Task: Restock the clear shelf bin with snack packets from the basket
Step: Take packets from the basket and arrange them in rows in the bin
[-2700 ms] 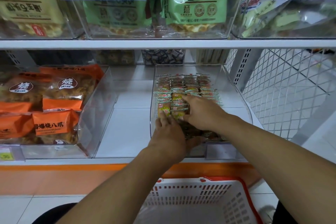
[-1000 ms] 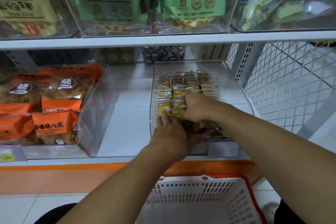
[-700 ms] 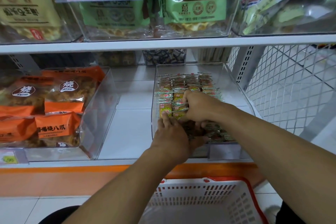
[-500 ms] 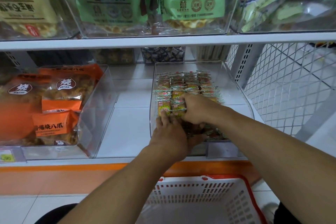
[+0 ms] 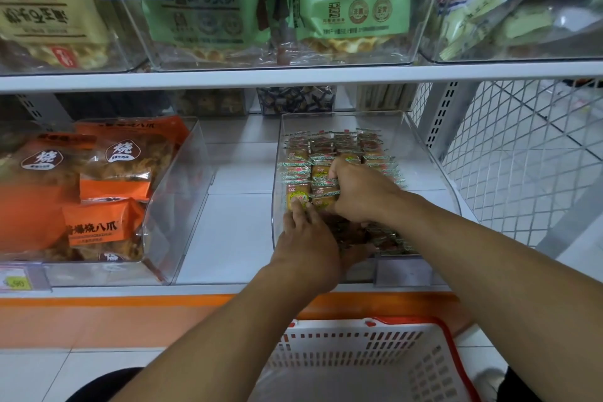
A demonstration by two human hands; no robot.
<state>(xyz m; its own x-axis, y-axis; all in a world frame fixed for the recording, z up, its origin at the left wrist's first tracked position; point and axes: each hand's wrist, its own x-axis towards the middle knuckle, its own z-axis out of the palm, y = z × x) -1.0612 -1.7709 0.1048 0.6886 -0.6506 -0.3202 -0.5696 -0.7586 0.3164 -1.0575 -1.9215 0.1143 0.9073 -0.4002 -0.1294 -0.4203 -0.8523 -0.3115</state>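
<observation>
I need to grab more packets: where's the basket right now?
In the head view the white basket with a red rim sits bottom centre-right, on the floor below the shelf edge, directly under the clear bin and both forearms.

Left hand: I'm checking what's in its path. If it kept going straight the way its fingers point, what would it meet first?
The left hand points away into the clear shelf bin. Its fingertips already touch the nearest snack packets in the left-hand row, so those come first.
</observation>
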